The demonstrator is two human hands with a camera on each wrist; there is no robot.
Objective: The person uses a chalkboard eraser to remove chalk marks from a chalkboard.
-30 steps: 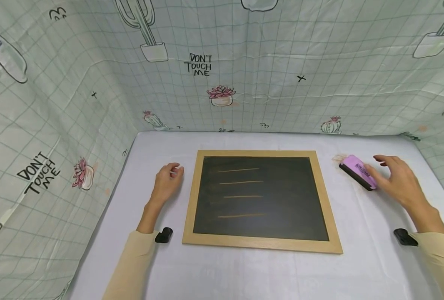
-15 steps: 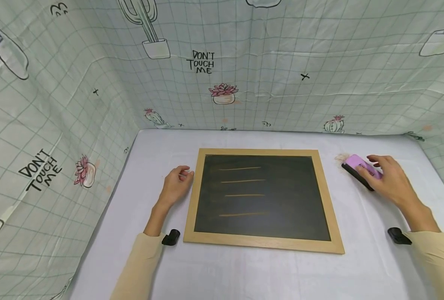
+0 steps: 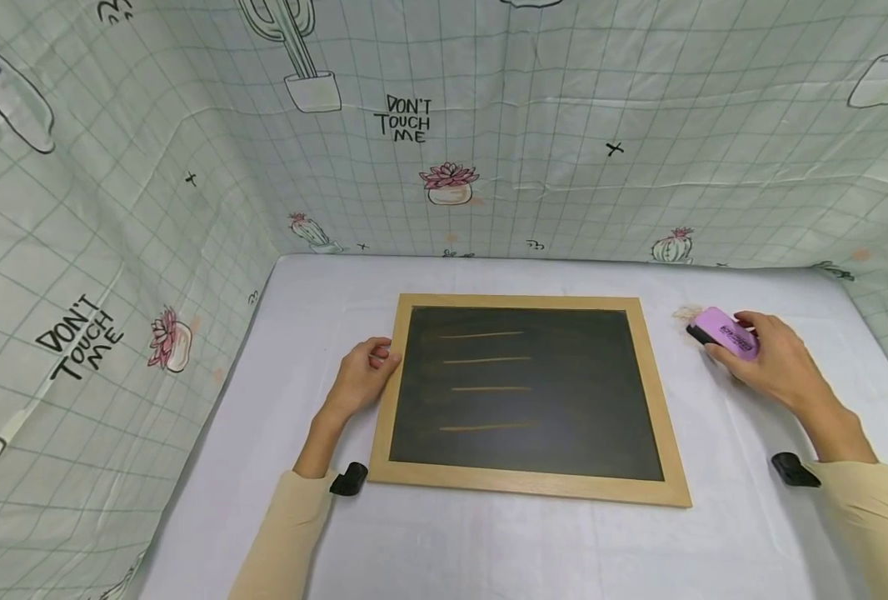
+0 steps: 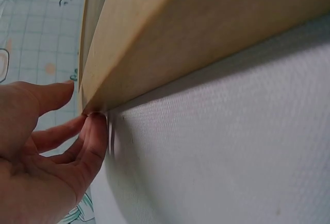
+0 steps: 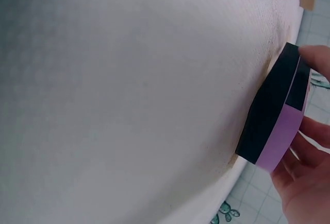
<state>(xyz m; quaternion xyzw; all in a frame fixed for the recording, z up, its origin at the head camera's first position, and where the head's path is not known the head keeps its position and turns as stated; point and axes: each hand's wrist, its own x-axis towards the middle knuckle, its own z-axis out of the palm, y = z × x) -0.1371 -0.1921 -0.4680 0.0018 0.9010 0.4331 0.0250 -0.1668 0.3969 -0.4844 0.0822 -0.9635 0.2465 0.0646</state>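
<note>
A small blackboard in a light wooden frame lies flat on the table, several chalk lines drawn across its left half. At the frame's left side is my left hand. In the left wrist view its fingertips touch the frame's outer edge while the thumb stands apart from the wood. My right hand grips a purple eraser with a black felt pad, thumb on one side and fingers on the other. The right wrist view shows the eraser tilted, its black pad facing the table.
A brownish chalk smudge marks the white tablecloth beside the eraser. Behind and to the left hangs a grid-patterned curtain with cactus drawings. Black wrist cameras sit at both sleeve cuffs.
My left hand has moved right to the frame's edge. My right hand has moved in over the eraser and taken hold of it, and the eraser has turned and tilted a little.
</note>
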